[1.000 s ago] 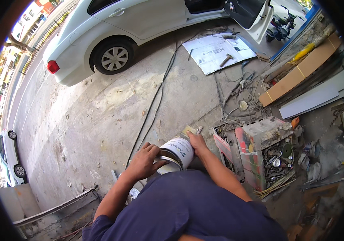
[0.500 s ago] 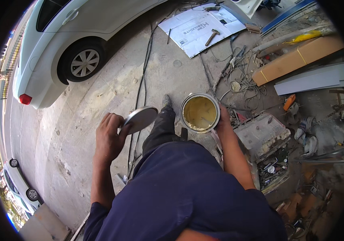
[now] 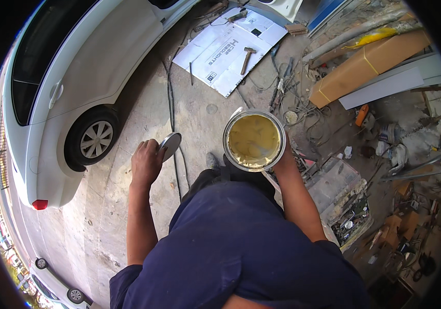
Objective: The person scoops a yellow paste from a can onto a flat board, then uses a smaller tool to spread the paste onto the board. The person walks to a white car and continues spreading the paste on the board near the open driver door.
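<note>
While the left hand (image 3: pixel 147 162) pinches one round grey lid (image 3: pixel 172 146) by its edge, fingers narrow and the disc tilted, the right hand (image 3: pixel 285 162) grips one open can (image 3: pixel 226 140) at its right side, most of its fingers hidden. Can: held out before the dark blue shirt (image 3: pixel 220 232), well apart from the lid, mouth facing up. Contents: yellow paste (image 3: pixel 254 135), lumps clinging near the rim. Below: concrete floor (image 3: pixel 108 208); dark cable (image 3: pixel 170 103) passing beneath the lid; one shoe (image 3: pixel 211 160) between the hands. Right: one grimy box (image 3: pixel 334 181) of loose bits. Beyond: one hammer (image 3: pixel 246 62) on a white sheet (image 3: pixel 205 62); one white car (image 3: pixel 84 59), left. Hazards, as I judge them: the can could tip, should that one-sided hold loosen; paste could drop off if the rim is knocked; the lid could fall from so slim a pinch, and grit picked up there would foul the paste.
</note>
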The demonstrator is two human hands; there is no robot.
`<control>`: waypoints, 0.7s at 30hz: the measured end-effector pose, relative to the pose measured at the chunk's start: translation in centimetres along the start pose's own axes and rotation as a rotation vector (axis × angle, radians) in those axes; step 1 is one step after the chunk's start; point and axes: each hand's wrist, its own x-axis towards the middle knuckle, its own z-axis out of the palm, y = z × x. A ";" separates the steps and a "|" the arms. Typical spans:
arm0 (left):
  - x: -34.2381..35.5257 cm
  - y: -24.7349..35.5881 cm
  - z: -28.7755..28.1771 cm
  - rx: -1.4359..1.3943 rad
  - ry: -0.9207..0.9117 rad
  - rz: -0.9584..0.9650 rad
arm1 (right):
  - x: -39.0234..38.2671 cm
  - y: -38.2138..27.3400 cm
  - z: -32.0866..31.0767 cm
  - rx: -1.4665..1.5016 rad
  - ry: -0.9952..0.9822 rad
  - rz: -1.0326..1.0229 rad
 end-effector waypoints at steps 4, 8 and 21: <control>6.4 0.3 0.3 -0.034 -0.041 -0.031 | 5.8 -1.4 0.8 0.033 0.038 0.015; 11.2 -1.8 0.7 0.052 -0.065 -0.160 | 11.6 -4.1 2.9 -0.119 -0.046 -0.021; 28.2 8.5 1.1 -1.571 -0.544 -0.263 | 29.2 -8.1 6.7 0.038 0.114 0.265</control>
